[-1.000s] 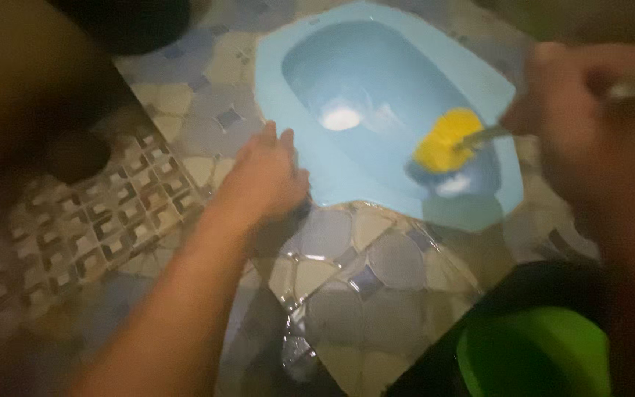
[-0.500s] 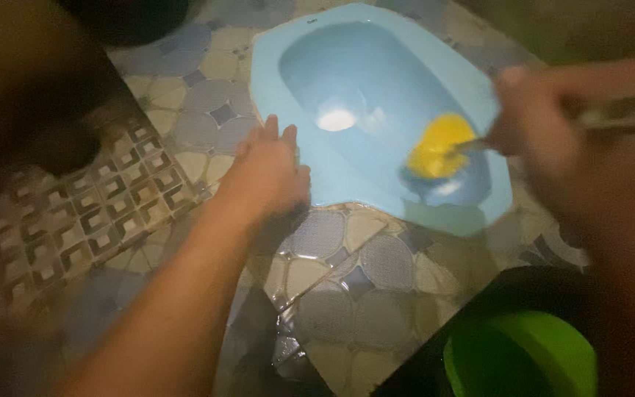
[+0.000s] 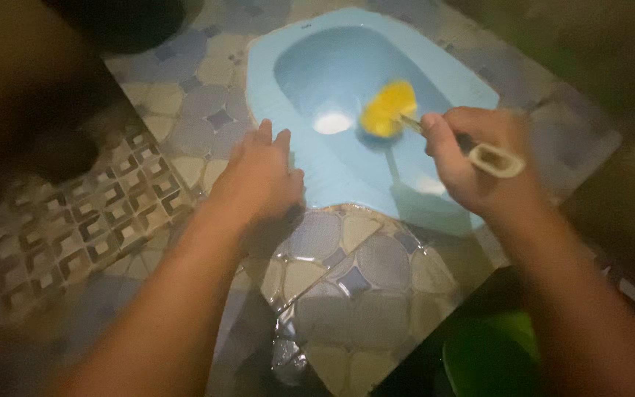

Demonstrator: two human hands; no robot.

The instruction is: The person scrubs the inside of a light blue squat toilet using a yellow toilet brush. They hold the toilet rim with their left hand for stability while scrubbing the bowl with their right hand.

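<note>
A light blue squat toilet pan (image 3: pixel 347 180) is set into the patterned tile floor. My right hand (image 3: pixel 475 165) grips the pale handle of a toilet brush (image 3: pixel 490 158), whose yellow bristle head (image 3: pixel 387 109) is down inside the bowl near the bright spot at the drain. My left hand (image 3: pixel 259 180) rests flat, fingers apart, on the floor tiles at the pan's left rim, holding nothing.
Wet patterned floor tiles (image 3: pixel 347 287) surround the pan. A green bucket (image 3: pixel 490 360) stands at the lower right in shadow. A raised dark tiled area (image 3: pixel 75 213) lies to the left, and a dark round object (image 3: pixel 123 22) sits at the top left.
My right hand has moved left and away from the camera, sweeping the yellow brush head from the bowl's near right side up toward the drain. The left hand stays put.
</note>
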